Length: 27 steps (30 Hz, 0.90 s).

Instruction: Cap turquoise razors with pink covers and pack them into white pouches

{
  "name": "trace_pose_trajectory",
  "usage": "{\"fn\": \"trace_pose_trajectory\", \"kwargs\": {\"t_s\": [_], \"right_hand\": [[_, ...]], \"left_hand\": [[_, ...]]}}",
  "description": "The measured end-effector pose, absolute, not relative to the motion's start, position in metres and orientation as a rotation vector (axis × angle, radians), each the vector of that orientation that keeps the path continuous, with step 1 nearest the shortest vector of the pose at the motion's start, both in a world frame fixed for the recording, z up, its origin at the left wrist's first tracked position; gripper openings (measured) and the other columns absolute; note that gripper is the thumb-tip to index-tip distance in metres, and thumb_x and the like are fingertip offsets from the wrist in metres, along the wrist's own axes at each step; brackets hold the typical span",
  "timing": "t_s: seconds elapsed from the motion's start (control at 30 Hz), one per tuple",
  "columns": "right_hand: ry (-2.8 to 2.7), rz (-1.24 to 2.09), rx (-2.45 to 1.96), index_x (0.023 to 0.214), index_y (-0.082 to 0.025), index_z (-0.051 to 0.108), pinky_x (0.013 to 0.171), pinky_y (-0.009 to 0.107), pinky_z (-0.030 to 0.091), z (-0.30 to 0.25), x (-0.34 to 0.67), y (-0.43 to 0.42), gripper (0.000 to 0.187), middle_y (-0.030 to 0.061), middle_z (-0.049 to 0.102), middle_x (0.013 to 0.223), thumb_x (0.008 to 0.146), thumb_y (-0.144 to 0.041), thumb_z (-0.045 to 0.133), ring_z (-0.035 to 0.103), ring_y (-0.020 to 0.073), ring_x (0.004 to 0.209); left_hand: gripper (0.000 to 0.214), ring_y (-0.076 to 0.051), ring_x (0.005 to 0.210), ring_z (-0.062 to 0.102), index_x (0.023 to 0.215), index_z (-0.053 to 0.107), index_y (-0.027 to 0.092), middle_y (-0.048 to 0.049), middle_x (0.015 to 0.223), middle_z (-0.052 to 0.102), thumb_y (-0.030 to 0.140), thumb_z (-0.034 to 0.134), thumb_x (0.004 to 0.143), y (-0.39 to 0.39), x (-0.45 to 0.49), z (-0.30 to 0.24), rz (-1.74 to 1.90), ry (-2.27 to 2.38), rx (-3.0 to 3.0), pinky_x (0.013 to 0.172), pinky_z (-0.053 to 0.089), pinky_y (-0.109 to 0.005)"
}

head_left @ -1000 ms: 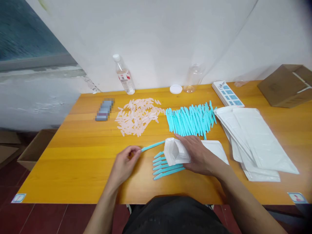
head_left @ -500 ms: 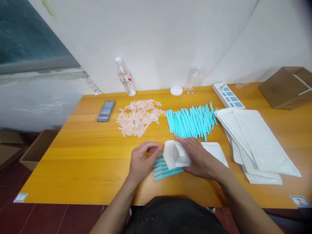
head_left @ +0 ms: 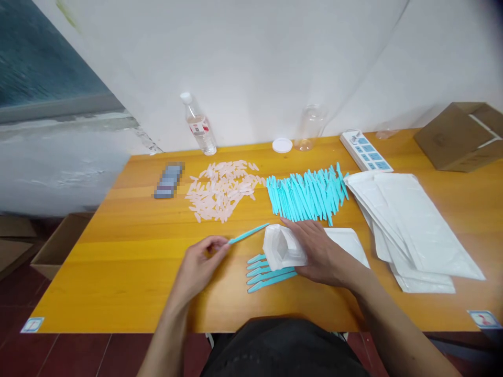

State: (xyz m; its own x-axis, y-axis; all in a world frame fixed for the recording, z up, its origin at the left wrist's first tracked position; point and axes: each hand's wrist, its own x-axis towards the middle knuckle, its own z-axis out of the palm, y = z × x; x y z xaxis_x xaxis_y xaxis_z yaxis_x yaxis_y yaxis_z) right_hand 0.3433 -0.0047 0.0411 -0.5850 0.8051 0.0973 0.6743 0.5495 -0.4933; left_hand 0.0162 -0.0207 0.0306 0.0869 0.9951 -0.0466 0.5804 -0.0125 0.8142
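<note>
My left hand (head_left: pixel 204 259) pinches one end of a slim turquoise stick (head_left: pixel 248 233), which looks like an eyebrow razor. The stick's far end reaches the upper edge of a white plastic bag's mouth (head_left: pixel 281 248). My right hand (head_left: pixel 318 251) grips that bag and holds its mouth open toward the left. Under the bag, several more turquoise razors (head_left: pixel 259 283) lie side by side on the table, partly covered. Beyond my right hand is a big heap of the same turquoise razors (head_left: pixel 306 196). The bag's inside is only partly visible.
Pale pink slips (head_left: pixel 222 191) lie scattered left of the heap. White bags (head_left: pixel 416 225) are stacked at right, by a power strip (head_left: pixel 365 152) and a carton (head_left: pixel 458 137). A water bottle (head_left: pixel 200 128), clear jar (head_left: pixel 308 131), white lid (head_left: pixel 282 145) and phone (head_left: pixel 168 180) stand farther back.
My left hand has moved left, away from the row under the bag, and now has one turquoise razor between its fingers. My right hand and the bag have stayed nearly still.
</note>
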Motion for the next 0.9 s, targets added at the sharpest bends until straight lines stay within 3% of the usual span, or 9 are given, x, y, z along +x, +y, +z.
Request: {"fn": "trace_pose_trajectory", "kwargs": {"t_s": [0.2,0.37,0.5,0.7,0.9], "right_hand": [[-2.494,0.604,-1.204,0.155,-0.021,0.022,0.1,0.053,0.039,0.042,0.338,-0.003,0.097,0.0169,0.054,0.137,0.068,-0.015,0.064,0.051,0.0361,0.123],[-2.5,0.576,-1.132,0.154,-0.019,0.021,0.103,0.053,0.038,0.044,0.335,-0.005,0.094,0.0183,0.053,0.139,0.071,-0.015,0.064,0.049,0.0355,0.126],[-2.49,0.576,-1.18,0.156,-0.017,0.019,0.102,0.052,0.037,0.043,0.34,-0.006,0.097,0.0182,0.054,0.137,0.071,-0.017,0.066,0.05,0.0354,0.124],[-2.512,0.573,-1.206,0.156,-0.015,0.02,0.102,0.052,0.036,0.038,0.342,-0.004,0.097,0.018,0.056,0.135,0.069,-0.016,0.064,0.051,0.0359,0.122],[-2.505,0.573,-1.21,0.156,-0.017,0.021,0.1,0.051,0.037,0.04,0.343,-0.003,0.096,0.0173,0.056,0.134,0.069,-0.016,0.064,0.051,0.0353,0.12]], "left_hand": [[0.015,-0.015,0.076,0.063,0.093,0.074,0.023,-0.001,0.086,0.073,0.036,0.07,0.088,-0.028,0.008,0.07,0.785,1.558,1.786,0.072,0.049,-0.027],[0.015,-0.018,0.098,0.069,0.101,0.076,0.025,-0.0037,0.106,0.076,0.032,0.064,0.094,-0.014,0.093,0.057,0.896,1.162,1.951,0.091,0.051,-0.032],[0.017,-0.018,0.09,0.067,0.101,0.076,0.023,-0.0057,0.098,0.074,0.033,0.064,0.094,-0.018,0.088,0.032,0.982,1.408,1.851,0.08,0.052,-0.031],[0.015,-0.022,0.092,0.062,0.096,0.077,0.025,-0.0049,0.091,0.069,0.034,0.067,0.09,-0.026,0.066,0.015,0.496,1.485,1.984,0.082,0.048,-0.034],[0.015,-0.019,0.087,0.061,0.09,0.069,0.021,-0.0042,0.091,0.069,0.03,0.059,0.095,-0.024,0.066,0.011,0.58,1.445,1.877,0.079,0.047,-0.031]]}}
